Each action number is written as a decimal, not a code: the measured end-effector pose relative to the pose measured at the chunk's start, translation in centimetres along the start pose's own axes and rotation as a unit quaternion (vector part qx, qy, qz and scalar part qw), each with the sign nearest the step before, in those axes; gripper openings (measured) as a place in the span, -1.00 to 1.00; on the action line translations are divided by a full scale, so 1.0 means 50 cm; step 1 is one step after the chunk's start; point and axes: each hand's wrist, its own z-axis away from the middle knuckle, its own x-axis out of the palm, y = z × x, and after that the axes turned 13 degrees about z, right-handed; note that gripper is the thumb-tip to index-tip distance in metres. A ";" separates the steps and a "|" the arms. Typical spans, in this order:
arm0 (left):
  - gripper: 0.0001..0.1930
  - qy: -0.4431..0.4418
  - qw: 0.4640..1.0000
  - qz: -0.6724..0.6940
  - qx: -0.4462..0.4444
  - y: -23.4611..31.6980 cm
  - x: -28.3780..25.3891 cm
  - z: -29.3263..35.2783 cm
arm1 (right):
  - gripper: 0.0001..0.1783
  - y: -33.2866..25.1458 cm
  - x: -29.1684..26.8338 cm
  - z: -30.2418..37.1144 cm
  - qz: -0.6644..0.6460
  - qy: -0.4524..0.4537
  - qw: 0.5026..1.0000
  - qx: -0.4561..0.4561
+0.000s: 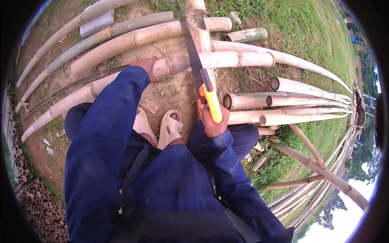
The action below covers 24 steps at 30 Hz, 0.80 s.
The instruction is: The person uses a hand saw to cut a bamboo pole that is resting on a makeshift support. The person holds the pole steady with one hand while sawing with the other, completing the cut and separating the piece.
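In the head view, the right hand is closed tight around the orange handle of a hand saw. The saw's dark blade runs up and away from that hand, crossing over a pale bamboo pole that lies across the view just beyond the fingers, and reaching on along an upright-looking bamboo piece at the top of the frame.

The left hand is pressed down on the same bamboo pole, fingers curled over its top near a ringed node, well to the left of the blade. Whether the thumb wraps underneath cannot be told. A long thin dark strip runs off to the left from beside that hand.

Beyond the left hand lie several more long bamboo poles, some pale, some greenish, side by side on bare earth. To the right of the right hand is a bundle of cut bamboo culms with open hollow ends facing the saw handle.

Below both hands, between the blue sleeves, sit the person's feet in cream clogs on the dirt. Far to the left of the left arm is a stack of small bamboo ends.
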 end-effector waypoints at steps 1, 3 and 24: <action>-0.27 -0.002 1.000 0.002 -0.010 -0.009 -0.008 -0.010 | -0.80 -0.012 0.008 -0.023 -0.025 0.013 0.999 -0.039; -0.27 -0.005 1.000 0.006 0.002 -0.018 -0.012 -0.009 | -0.78 -0.008 0.005 -0.026 -0.049 -0.004 0.999 -0.021; -0.26 0.112 0.992 -0.059 0.007 0.004 0.041 0.026 | -0.67 -0.018 -0.066 0.184 0.095 -0.007 0.995 -0.016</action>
